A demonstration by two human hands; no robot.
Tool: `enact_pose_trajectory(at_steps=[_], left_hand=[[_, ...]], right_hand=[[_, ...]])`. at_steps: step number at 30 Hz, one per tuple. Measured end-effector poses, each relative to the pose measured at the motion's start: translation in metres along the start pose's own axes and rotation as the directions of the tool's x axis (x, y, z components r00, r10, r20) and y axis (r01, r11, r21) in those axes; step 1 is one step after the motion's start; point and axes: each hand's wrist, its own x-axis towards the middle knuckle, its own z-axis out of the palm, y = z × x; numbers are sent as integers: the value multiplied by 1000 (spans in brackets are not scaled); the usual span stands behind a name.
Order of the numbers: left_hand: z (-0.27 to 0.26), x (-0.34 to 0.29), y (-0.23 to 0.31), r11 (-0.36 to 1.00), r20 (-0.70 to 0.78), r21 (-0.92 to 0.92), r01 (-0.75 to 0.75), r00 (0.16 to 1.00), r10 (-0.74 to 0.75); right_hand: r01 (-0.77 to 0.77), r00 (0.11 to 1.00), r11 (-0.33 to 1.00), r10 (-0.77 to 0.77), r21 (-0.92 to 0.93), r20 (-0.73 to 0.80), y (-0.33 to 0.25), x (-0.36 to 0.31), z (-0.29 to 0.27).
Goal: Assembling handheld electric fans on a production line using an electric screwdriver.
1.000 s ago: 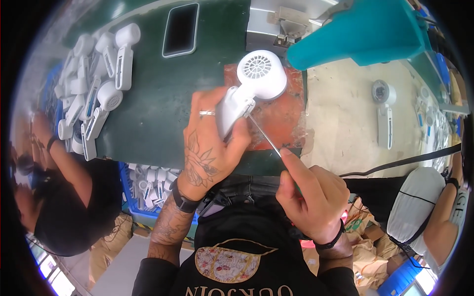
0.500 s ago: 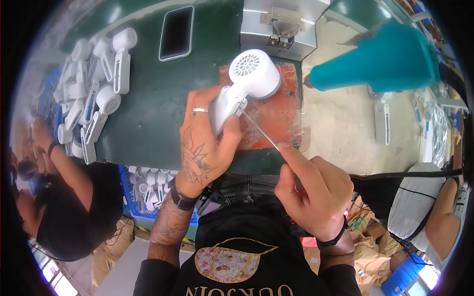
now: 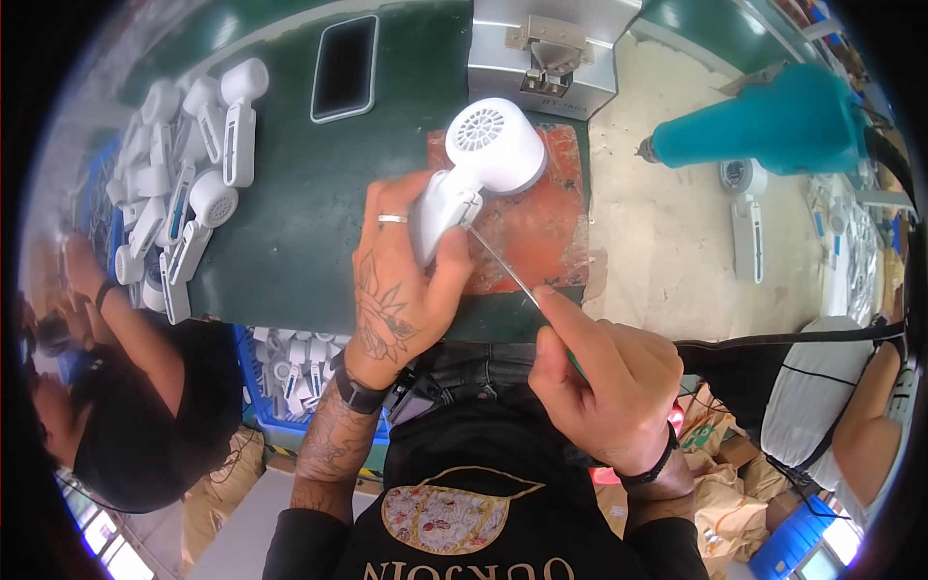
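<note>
My left hand point(image 3: 406, 275) is closed around the handle of a white handheld fan point(image 3: 498, 150), its round vented head pointing up and away from me. In my right hand point(image 3: 614, 382) is a thin screwdriver point(image 3: 505, 267). Its metal shaft runs up to the left, and the tip meets the side of the fan's handle beside my left thumb. Only a sliver of green handle shows between my fingers. Beneath the fan lies a worn reddish mat point(image 3: 536, 237) on the dark green table point(image 3: 280, 242).
Several white fans point(image 3: 208, 198) are heaped at the left. A phone point(image 3: 345, 68) and a metal machine point(image 3: 541, 58) stand farther back. On the right hangs a teal power driver point(image 3: 754, 126) near another fan point(image 3: 747, 237). A blue crate point(image 3: 256, 387) holds parts below; people sit either side.
The teal power driver has swung right, away from the mat. My right hand and the screwdriver have shifted slightly left and down. The fan stays almost still in my left hand.
</note>
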Motion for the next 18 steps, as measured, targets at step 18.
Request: enact_pose_trajectory(at_steps=[18], left_hand=[[-3, 0, -8, 998, 22, -59, -2, 1000, 3]], right_hand=[[-43, 998, 998, 41, -39, -53, 13, -12, -3]])
